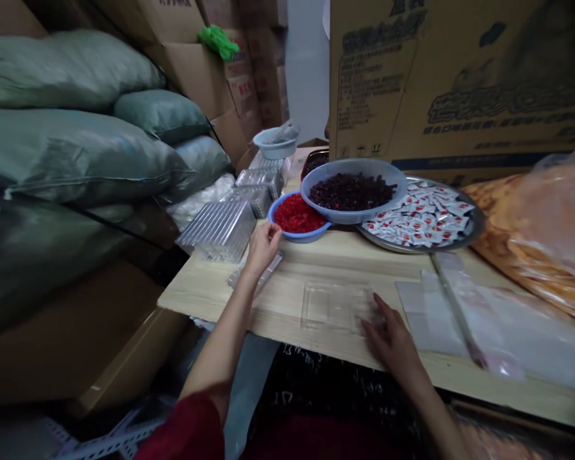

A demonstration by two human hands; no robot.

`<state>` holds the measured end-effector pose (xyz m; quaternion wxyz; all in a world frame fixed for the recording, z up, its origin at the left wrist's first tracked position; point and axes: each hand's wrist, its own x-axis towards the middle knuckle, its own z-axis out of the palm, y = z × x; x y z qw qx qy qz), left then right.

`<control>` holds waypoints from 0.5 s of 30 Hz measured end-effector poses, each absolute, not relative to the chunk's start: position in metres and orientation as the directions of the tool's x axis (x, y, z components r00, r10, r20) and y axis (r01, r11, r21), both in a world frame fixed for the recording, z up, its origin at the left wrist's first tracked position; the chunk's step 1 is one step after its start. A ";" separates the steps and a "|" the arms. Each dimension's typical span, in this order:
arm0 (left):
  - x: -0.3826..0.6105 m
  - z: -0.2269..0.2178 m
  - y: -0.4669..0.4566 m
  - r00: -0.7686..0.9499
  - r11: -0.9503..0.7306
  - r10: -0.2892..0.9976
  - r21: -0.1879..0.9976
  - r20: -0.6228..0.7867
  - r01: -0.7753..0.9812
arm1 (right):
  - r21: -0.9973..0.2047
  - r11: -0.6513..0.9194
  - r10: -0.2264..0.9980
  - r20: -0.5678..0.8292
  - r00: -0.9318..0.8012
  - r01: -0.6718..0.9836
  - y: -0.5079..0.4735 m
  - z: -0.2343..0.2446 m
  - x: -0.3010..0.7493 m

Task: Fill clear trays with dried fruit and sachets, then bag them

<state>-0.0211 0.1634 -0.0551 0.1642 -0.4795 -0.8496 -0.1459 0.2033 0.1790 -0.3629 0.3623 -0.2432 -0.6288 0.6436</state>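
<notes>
My left hand (262,246) reaches to the rim of a small blue bowl of red pieces (298,218), its fingers curled in a pinch on something I cannot make out. My right hand (389,335) lies flat with its fingers stretched out on the right edge of a clear plastic tray (333,305) that rests on the wooden table (292,281). Another clear tray (256,273) lies under my left wrist. Behind the small bowl stands a larger blue bowl of dark dried fruit (353,188).
A metal tray of small red-and-white sachets (424,220) sits at the right, with stacked clear trays (220,229) at the left. Clear bags (498,322) and a bag of orange stuff (541,236) lie at the right. Cardboard boxes (455,76) and grey sacks (76,160) surround the table.
</notes>
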 end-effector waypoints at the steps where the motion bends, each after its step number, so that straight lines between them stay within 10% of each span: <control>1: -0.034 -0.054 0.186 -0.496 0.541 0.766 0.005 0.410 0.841 | -0.985 0.073 0.763 0.157 -0.627 -0.157 0.177 -0.363 0.205; 15: -0.084 -0.060 0.242 -0.527 0.600 0.780 -0.161 0.336 0.784 | -0.848 0.506 0.714 0.513 -0.476 -0.156 0.170 -0.383 0.215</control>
